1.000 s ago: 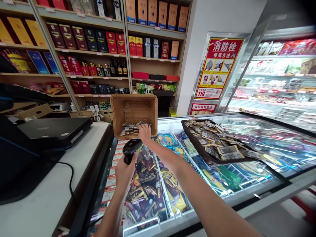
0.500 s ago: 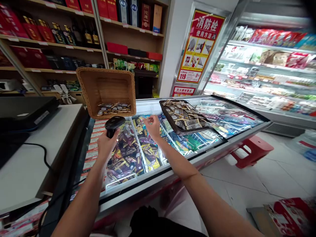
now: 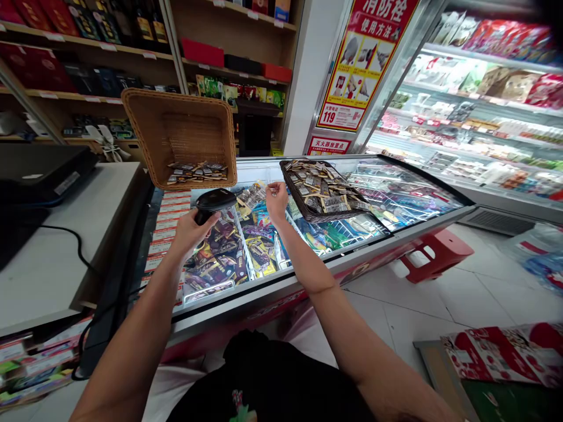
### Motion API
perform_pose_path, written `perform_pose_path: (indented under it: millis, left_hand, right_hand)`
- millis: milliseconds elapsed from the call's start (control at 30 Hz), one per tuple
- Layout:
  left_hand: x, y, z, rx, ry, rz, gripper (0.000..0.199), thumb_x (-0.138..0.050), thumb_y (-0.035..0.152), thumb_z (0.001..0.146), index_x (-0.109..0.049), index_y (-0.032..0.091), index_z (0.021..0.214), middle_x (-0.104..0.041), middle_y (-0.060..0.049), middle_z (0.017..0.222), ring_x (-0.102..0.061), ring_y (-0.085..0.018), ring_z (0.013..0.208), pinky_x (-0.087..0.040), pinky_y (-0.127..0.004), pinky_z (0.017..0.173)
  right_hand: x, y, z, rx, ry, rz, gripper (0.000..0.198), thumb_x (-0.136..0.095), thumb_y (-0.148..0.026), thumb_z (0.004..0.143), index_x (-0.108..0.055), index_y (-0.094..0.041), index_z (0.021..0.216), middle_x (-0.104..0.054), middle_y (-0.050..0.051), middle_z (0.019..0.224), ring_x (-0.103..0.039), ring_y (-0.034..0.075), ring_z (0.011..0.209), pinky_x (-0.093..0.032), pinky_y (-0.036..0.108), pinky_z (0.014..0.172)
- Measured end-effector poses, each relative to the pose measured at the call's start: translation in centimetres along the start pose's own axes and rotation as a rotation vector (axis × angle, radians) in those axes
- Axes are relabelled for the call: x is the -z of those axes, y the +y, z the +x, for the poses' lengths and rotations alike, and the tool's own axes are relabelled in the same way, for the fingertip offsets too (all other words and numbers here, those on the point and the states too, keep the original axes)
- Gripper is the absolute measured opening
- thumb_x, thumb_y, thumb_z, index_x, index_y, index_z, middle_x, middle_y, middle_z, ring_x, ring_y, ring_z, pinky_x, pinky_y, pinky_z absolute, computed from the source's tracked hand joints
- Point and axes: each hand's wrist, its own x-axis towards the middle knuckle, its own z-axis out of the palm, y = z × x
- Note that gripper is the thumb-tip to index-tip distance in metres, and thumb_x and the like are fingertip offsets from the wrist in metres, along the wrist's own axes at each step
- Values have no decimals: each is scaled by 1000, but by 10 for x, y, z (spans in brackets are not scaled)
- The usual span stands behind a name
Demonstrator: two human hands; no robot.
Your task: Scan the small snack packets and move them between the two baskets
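My left hand is wrapped round the handle of a black barcode scanner, its head tilted toward the right. To the right of the scanner, my right hand is closed in a pinch on the edge of a small clear snack packet. Its print is too small to read. Close by on the right, a dark woven tray holds many similar packets. A tan wicker basket stands tilted behind the scanner, with more small packets along its lower side.
Beneath my hands is a glass-topped freezer with ice-cream packs in wire baskets. A counter with black equipment and a cable stands at the left. A red stool is on the floor at right, near a carton.
My right hand has moved closer to the dark tray, bringing the packet nearer the scanner head. The scanner has shifted slightly right. The view has tipped downward.
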Motion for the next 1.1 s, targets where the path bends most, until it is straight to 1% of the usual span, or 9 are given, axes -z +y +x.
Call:
perform_pose_path:
  millis: [133,233,300,433,667,833,967,1033,1100]
  left_hand:
    - [-3,-7,1,-56,-97,73,56,-77,79,73,-60,25,74,-57,2,50,-51,-16,48,-33,-27,48]
    - [-2,-10,2,-63,-166,58,59,-78,81,73,-62,25,78,-58,3,51,-51,-16,48,-35,-27,49]
    - [-1,-10,2,-65,-184,56,61,-79,83,72,-62,25,78,-58,3,50,-52,-16,48,-36,-28,49]
    - [2,-6,0,-68,-190,102,63,-76,86,71,-62,25,76,-59,1,50,-55,-18,48,-37,-29,49]
    - [3,-7,0,-86,-205,162,61,-73,85,74,-61,25,75,-57,2,51,-52,-17,49,-35,-28,48]
    - [3,-8,0,-80,-189,201,61,-72,87,73,-60,26,74,-60,0,54,-56,-20,52,-38,-29,50]
    - [2,-5,0,-88,-182,217,63,-70,89,72,-60,27,72,-60,-1,53,-57,-21,53,-40,-30,51]
    - [3,-4,2,-100,-160,240,64,-68,91,71,-59,27,69,-59,-1,52,-57,-21,52,-39,-31,51]
    - [6,-5,5,-99,-131,261,64,-68,91,69,-59,28,67,-59,-2,51,-57,-22,51,-38,-31,51]
  right_hand:
    - [-4,4,1,-69,25,23,8,-63,-25,98,-60,-23,104,-65,3,96,-64,20,88,-54,33,86]
    - [-4,4,1,-86,29,40,7,-62,-25,98,-59,-23,104,-64,2,97,-62,19,85,-53,32,83]
    - [-3,5,1,-96,34,44,6,-61,-24,97,-58,-24,103,-64,2,97,-60,18,83,-52,31,80]
    - [-3,6,0,-106,24,32,7,-61,-24,96,-57,-24,103,-63,2,95,-59,19,81,-50,31,77]
    - [-3,5,1,-120,45,18,14,-60,-22,93,-60,-24,107,-64,1,93,-61,20,84,-53,32,84]
    - [-2,1,0,-134,58,62,14,-62,-22,92,-60,-24,105,-65,1,93,-61,19,84,-54,31,84]
    - [-6,-2,-1,-174,49,-16,12,-60,-21,93,-60,-23,105,-67,3,97,-65,19,83,-54,30,82]
    - [-4,-3,3,-161,59,-54,11,-59,-21,93,-60,-23,104,-69,4,101,-67,19,85,-55,29,81]
    - [5,-5,14,-124,110,-65,10,-60,-23,94,-61,-23,104,-71,6,102,-68,20,87,-55,29,80]
